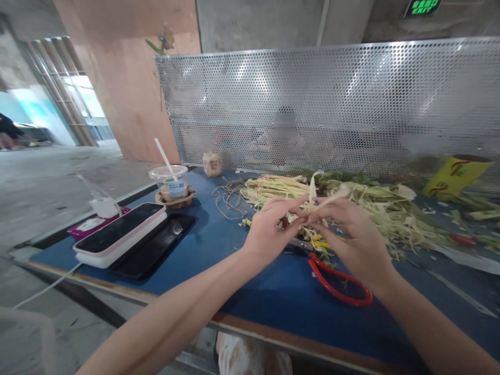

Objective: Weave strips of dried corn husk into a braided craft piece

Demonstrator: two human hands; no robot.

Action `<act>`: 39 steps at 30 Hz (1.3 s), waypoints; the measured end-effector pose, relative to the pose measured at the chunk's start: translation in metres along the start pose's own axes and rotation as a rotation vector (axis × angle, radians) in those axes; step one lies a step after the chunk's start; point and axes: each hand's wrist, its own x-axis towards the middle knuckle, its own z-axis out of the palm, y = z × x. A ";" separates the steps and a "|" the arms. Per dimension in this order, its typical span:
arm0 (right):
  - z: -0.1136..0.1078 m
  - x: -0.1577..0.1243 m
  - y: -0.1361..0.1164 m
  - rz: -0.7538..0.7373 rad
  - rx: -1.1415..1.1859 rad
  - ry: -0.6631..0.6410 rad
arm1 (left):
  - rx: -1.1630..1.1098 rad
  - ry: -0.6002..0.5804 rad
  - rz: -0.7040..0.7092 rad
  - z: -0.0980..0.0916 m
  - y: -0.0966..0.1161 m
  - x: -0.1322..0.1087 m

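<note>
My left hand (273, 224) and my right hand (351, 234) meet above the blue table, fingertips pinched together on a pale corn husk strip (313, 187). One end of the strip sticks up between the hands, and a wider piece fans out over the right fingers. Just below the hands lie scissors with red handles (344, 298), their blades partly covered. Something yellow (322, 243) shows beside the blades. Behind the hands spreads a heap of corn husks (390, 208), with straighter pale strips (273, 188) at its left. The fingertips hide where the held pieces join.
On the left of the blue table (234, 291) are a phone on a white block (121, 229), a dark phone (156, 247), a lidded cup with a straw (174, 187) and twine (230, 198). A perforated metal screen (312, 104) closes the back. A yellow container (453, 177) stands right.
</note>
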 end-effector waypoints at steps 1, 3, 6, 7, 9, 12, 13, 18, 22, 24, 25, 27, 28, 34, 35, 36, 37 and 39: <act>0.000 0.000 -0.001 -0.002 0.001 0.002 | -0.024 -0.002 -0.014 0.000 0.000 0.000; 0.002 0.000 -0.001 -0.005 0.001 0.016 | -0.071 -0.015 -0.073 0.000 0.000 0.001; 0.003 -0.001 -0.001 0.008 0.039 0.018 | -0.112 -0.043 -0.202 0.000 0.001 0.001; 0.003 -0.002 0.000 0.015 0.061 0.018 | -0.121 -0.048 -0.241 0.000 0.002 0.001; 0.003 -0.002 0.000 0.026 0.102 0.022 | -0.160 -0.055 -0.315 0.001 0.003 0.002; 0.000 -0.003 0.001 0.011 0.088 0.023 | -0.333 -0.067 -0.443 0.001 0.004 0.004; 0.000 -0.003 0.001 -0.004 0.068 0.023 | -0.419 -0.069 -0.494 0.001 0.005 0.004; 0.000 -0.006 0.004 -0.067 0.044 0.031 | -0.737 -0.038 -0.678 0.004 0.006 0.007; 0.001 -0.006 0.002 -0.049 0.089 0.017 | -0.806 -0.002 -0.698 0.005 0.003 0.007; 0.000 -0.004 -0.001 -0.037 0.013 0.057 | -0.826 -0.009 -0.690 0.004 0.003 0.007; -0.001 -0.003 -0.002 -0.026 -0.034 0.093 | -0.829 -0.018 -0.688 0.004 0.003 0.007; -0.002 -0.001 -0.002 0.000 -0.097 0.153 | -0.826 -0.034 -0.681 0.004 0.003 0.007; -0.002 -0.001 -0.002 0.013 -0.113 0.179 | -0.825 -0.038 -0.674 0.004 0.004 0.007; 0.000 -0.003 0.000 -0.042 -0.187 0.186 | -0.771 -0.073 -0.667 0.006 0.007 0.006; 0.000 -0.003 0.000 -0.042 -0.194 0.196 | -0.760 -0.076 -0.666 0.006 0.007 0.006; 0.000 -0.003 0.000 -0.037 -0.201 0.208 | -0.757 -0.083 -0.663 0.006 0.007 0.006; 0.000 -0.003 0.000 -0.031 -0.208 0.219 | -0.760 -0.091 -0.658 0.006 0.006 0.006; -0.001 -0.004 0.000 -0.031 -0.222 0.236 | -0.775 -0.103 -0.647 0.007 0.005 0.005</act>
